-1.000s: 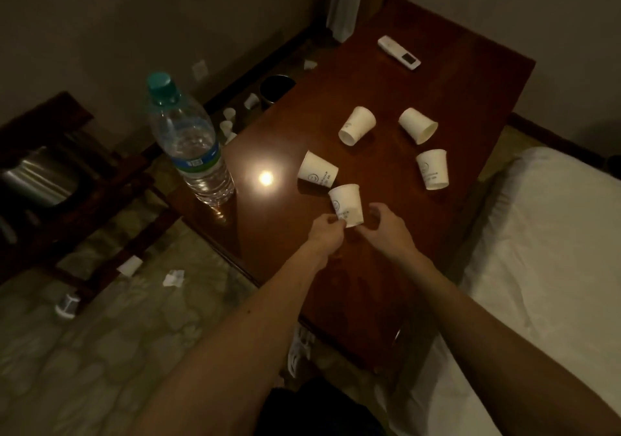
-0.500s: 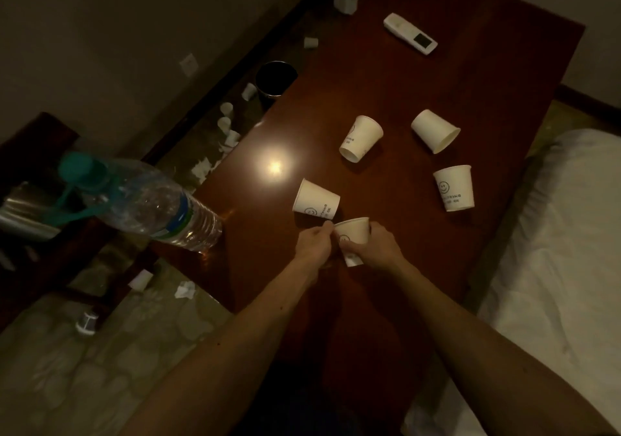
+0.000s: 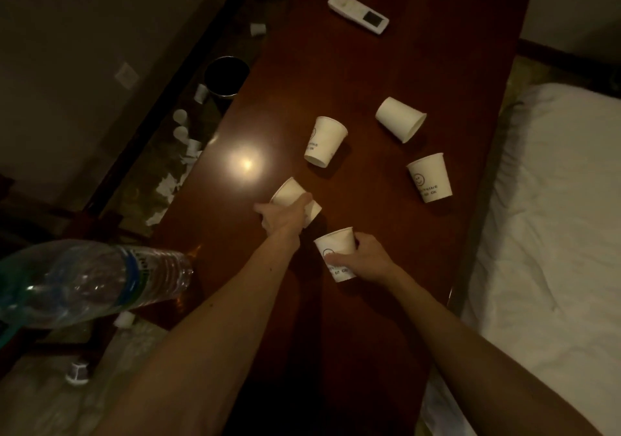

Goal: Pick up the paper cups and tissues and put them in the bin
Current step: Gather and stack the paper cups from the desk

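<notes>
Right hand (image 3: 368, 262) clamped on near cup (image 3: 336, 246); left hand (image 3: 280, 217) curled round tipped cup (image 3: 289, 193) just beyond it. Bin (image 3: 225, 76) far left, beside table (image 3: 386, 66).

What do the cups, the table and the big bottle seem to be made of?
Cups: matt white paper, seemingly; thin rims, printed lettering. Table: dark reddish wood, probably varnished; it mirrors a light as a bright spot. Bottle: clear ribbed plastic, see-through with glints.

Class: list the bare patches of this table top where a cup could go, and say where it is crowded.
Bare: the wide band between the remote and the three loose cups; the left edge around the glare. Crowded centre: left hand grips the tipped cup, right hand the near cup.
</notes>
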Demonstrator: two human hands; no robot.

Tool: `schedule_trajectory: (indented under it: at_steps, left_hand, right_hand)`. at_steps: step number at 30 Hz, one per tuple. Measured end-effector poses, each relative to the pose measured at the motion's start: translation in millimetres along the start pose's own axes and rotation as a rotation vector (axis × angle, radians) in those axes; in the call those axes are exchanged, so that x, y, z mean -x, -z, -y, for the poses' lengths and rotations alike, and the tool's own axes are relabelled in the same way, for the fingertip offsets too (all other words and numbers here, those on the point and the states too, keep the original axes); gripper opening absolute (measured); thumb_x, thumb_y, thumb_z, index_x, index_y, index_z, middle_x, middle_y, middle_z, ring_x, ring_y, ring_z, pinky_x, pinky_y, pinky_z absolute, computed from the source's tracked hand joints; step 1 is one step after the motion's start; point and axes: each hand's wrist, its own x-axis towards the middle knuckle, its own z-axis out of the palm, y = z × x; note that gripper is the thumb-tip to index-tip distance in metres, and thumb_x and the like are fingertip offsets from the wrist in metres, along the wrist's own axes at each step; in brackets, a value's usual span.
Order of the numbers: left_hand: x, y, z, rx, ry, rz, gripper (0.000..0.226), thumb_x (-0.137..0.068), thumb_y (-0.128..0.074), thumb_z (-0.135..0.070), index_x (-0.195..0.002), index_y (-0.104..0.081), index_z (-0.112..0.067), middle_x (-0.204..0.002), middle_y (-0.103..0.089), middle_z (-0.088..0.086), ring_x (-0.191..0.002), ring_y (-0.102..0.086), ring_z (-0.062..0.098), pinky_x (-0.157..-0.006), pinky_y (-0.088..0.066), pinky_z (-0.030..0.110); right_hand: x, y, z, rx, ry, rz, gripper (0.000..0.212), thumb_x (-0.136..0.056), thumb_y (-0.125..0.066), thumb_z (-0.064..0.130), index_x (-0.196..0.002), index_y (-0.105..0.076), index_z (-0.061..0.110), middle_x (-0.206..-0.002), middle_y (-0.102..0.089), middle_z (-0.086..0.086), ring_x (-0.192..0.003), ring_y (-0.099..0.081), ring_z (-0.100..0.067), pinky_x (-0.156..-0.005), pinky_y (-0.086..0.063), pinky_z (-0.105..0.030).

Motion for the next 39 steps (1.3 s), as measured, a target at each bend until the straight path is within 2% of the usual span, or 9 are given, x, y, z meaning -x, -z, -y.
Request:
schedule_trajectory:
  at_steps: [3,6,9,14,18,21,24,30,39]
  left_hand:
    - [-4,-4,-7,-0.069,-0.038,0.047,0.086,-0.060,-0.093,-0.032,-0.128,-0.045,-0.012,-0.118,-0.058,0.006,-0.102,-0.061,0.023,-0.071,-0.056,0.034]
    - [-14,-1,-19,-0.019,-0.030,0.116,0.060,-0.065,-0.091,-0.026,-0.114,-0.060,-0.009,-0.102,-0.067,0.006,-0.087,-0.067,0.018,-0.058,-0.054,0.027]
    - [-22,2,-48,0.075,-0.055,0.178,0.046,-0.072,-0.086,-0.025,-0.108,-0.061,-0.010,-0.095,-0.069,0.006,-0.082,-0.070,0.020,-0.064,-0.060,0.035]
    - [-35,-10,-107,0.075,-0.164,0.392,0.038,-0.079,-0.079,-0.035,-0.107,-0.062,-0.014,-0.108,-0.072,0.008,-0.095,-0.071,0.021,-0.084,-0.059,0.037]
    - [-31,-28,-133,-0.015,-0.188,0.563,0.040,-0.091,-0.060,-0.041,-0.115,-0.062,-0.009,-0.098,-0.073,0.007,-0.084,-0.070,0.017,-0.065,-0.056,0.027]
    - [-27,-32,-135,0.007,-0.112,0.715,0.038,-0.097,-0.044,-0.042,-0.115,-0.062,-0.013,-0.080,-0.071,0.003,-0.057,-0.065,0.011,-0.049,-0.045,0.022]
    - [-37,-31,-126,-0.036,-0.114,0.683,0.046,-0.095,-0.044,-0.044,-0.126,-0.058,-0.013,-0.072,-0.067,0.001,-0.046,-0.058,0.007,-0.056,-0.039,0.029]
    - [-38,-19,-93,-0.074,-0.118,0.570,0.046,-0.091,-0.060,-0.037,-0.128,-0.053,-0.010,-0.113,-0.069,0.009,-0.101,-0.068,0.021,-0.073,-0.056,0.032]
    - [-6,19,-15,-0.112,-0.212,0.392,0.043,-0.085,-0.073,-0.019,-0.124,-0.055,-0.015,-0.111,-0.070,0.007,-0.097,-0.071,0.020,-0.078,-0.060,0.035]
  right_hand:
    - [-1,14,3,-0.200,-0.059,0.031,0.048,-0.079,-0.081,0.027,-0.119,-0.059,0.010,-0.102,-0.069,-0.001,-0.088,-0.070,-0.016,-0.066,-0.057,-0.027]
    - [-11,31,8,-0.374,-0.096,-0.017,0.048,-0.079,-0.081,0.028,-0.118,-0.062,0.007,-0.102,-0.073,-0.007,-0.087,-0.073,-0.021,-0.063,-0.057,-0.030]
    - [-25,52,25,-0.588,-0.081,-0.044,0.048,-0.081,-0.078,0.025,-0.121,-0.061,0.003,-0.104,-0.074,-0.012,-0.091,-0.073,-0.025,-0.072,-0.059,-0.036]
    - [-55,76,84,-0.971,-0.003,-0.052,0.047,-0.084,-0.074,0.024,-0.123,-0.057,0.006,-0.113,-0.072,-0.011,-0.102,-0.070,-0.024,-0.087,-0.057,-0.040]
    - [-77,75,117,-1.055,0.013,-0.003,0.035,-0.084,-0.073,0.032,-0.113,-0.062,0.014,-0.116,-0.071,-0.011,-0.112,-0.066,-0.026,-0.103,-0.048,-0.047]
    - [-86,71,122,-1.067,-0.008,0.005,0.027,-0.088,-0.068,0.033,-0.111,-0.062,0.018,-0.119,-0.070,-0.011,-0.116,-0.064,-0.026,-0.104,-0.047,-0.048]
    - [-88,70,118,-1.030,-0.006,-0.002,0.022,-0.091,-0.064,0.029,-0.110,-0.061,0.019,-0.120,-0.069,-0.010,-0.114,-0.064,-0.026,-0.102,-0.048,-0.048]
    - [-75,60,96,-0.858,-0.013,-0.082,0.025,-0.086,-0.062,0.022,-0.111,-0.062,0.020,-0.105,-0.072,-0.004,-0.100,-0.066,-0.023,-0.084,-0.054,-0.040]
    - [-17,19,40,-0.922,-0.094,-0.033,0.016,-0.090,-0.058,0.018,-0.106,-0.063,0.015,-0.105,-0.072,-0.013,-0.101,-0.067,-0.031,-0.095,-0.052,-0.055]
